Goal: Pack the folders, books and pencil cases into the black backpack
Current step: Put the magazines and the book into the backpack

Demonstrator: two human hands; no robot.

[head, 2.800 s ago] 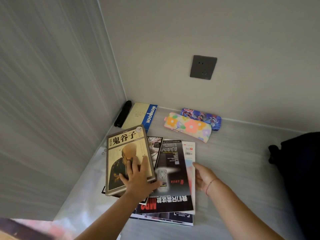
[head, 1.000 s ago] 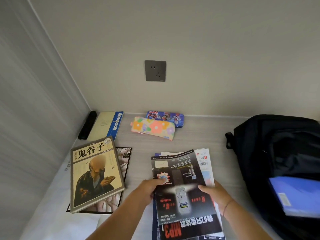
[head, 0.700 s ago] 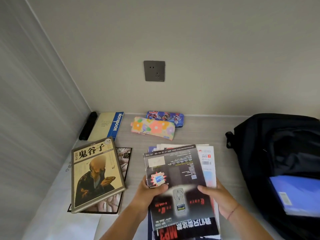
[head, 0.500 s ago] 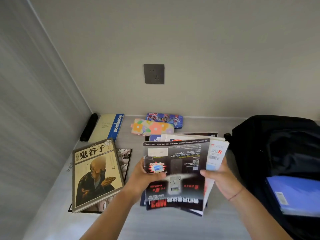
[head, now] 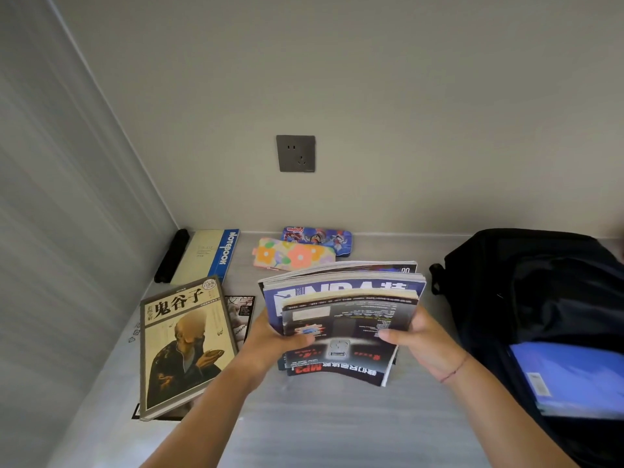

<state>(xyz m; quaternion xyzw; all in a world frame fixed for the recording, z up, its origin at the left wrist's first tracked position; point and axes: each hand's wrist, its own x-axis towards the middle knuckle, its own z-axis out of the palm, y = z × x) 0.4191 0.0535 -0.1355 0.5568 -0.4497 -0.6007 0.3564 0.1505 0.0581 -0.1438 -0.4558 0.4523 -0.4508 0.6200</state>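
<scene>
Now magazines [head: 344,319] lifted, tilted upright.

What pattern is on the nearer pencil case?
Orange and green flowers on the pencil case, head view.

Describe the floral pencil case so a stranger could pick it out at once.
Find the grey wall socket and drop straight down to the tabletop. Two pencil cases lie there: the floral pencil case is the nearer, soft one with orange flowers, in front of the blue cartoon pencil case.
</scene>
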